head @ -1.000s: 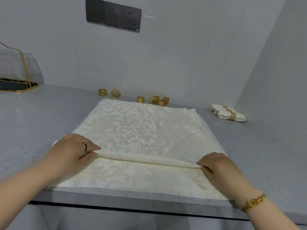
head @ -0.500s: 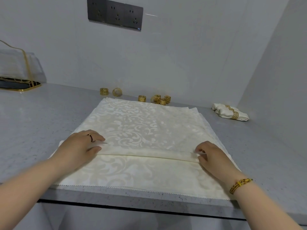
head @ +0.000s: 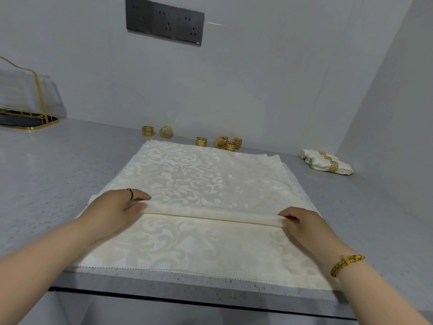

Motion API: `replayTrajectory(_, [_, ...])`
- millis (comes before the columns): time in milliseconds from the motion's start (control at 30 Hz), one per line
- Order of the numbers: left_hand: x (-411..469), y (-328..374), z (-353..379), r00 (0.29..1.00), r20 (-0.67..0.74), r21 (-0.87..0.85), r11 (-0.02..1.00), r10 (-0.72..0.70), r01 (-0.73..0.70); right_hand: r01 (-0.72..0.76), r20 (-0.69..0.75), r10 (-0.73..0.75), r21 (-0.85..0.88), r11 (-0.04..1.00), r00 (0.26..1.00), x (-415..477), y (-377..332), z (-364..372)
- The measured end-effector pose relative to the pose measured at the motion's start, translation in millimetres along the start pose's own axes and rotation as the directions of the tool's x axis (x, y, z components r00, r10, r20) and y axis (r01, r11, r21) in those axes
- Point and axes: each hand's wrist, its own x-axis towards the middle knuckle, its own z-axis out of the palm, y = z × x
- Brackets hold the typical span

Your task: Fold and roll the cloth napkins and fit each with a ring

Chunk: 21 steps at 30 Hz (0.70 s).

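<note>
1. Well, on my feed a cream patterned napkin (head: 210, 179) lies spread flat on the grey counter (head: 58, 165), right in front of the person.
2. A raised roll (head: 210, 213) of that cloth runs from side to side, closer to the counter's front than to the wall. I cannot tell whether the cloth in front of it is the same napkin or one beneath.
3. The left hand (head: 117, 207) grasps the roll's left end, with the fingers laid over the top and the thumb against its near side. One finger wears a thin dark band (head: 130, 193).
4. The right hand (head: 302, 221) pinches the roll's right end with curled fingertips. A gold bracelet (head: 346, 265) sits on that wrist.
5. Extra cloth edges (head: 287, 168) fan out under the far right corner. I read that as a pile, though I cannot count the layers.
6. Loose gold rings (head: 201, 141) stand by the wall behind the napkin. Two are on the left, one is near the middle, and a small bunch sits just right of it, touching.
7. Finished napkins (head: 328, 161), each wrapped by a gold ring, lie side by side in the far right corner, well apart from both hands.
8. A dark socket panel (head: 164, 21) is on the wall, and a gold-rimmed tray (head: 25, 118) sits at far left.
</note>
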Motion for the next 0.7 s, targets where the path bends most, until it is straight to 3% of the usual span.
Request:
replayTrajectory(133, [12.8, -0.6, 6.2, 0.999, 0.016, -0.018, 0.999, -0.034, 0.035, -0.033, -0.065, 0.028, -0.085, 0.996, 0.997, 10.9, -5.1, 3.4])
replayTrajectory(267, [16.5, 0.1, 10.1, 0.994, -0.043, 0.127, 0.988, 0.099, -0.092, 0.067, -0.083, -0.088, -0.234, 0.97, 0.993, 19.8, -5.7, 13.8])
replayTrajectory(367, [11.7, -3.8, 8.6, 0.973, 0.006, 0.201, 0.953, 0.23, -0.227, 0.124, 0.015, -0.124, -0.268, 0.955, 0.992, 24.2, -2.2, 9.0])
replayTrajectory(467, [8.1, -8.2, 8.3, 0.969, 0.026, 0.174, 0.954, 0.245, -0.246, 0.153, 0.09, -0.136, -0.219, 0.964, 0.987, 21.1, 1.7, 1.0])
replayTrajectory(700, [14.1, -12.8, 10.4, 0.961, -0.018, 0.309, 0.915, 0.278, -0.259, 0.153, -0.008, -0.161, -0.266, 0.952, 0.987, 19.6, 0.7, 7.2])
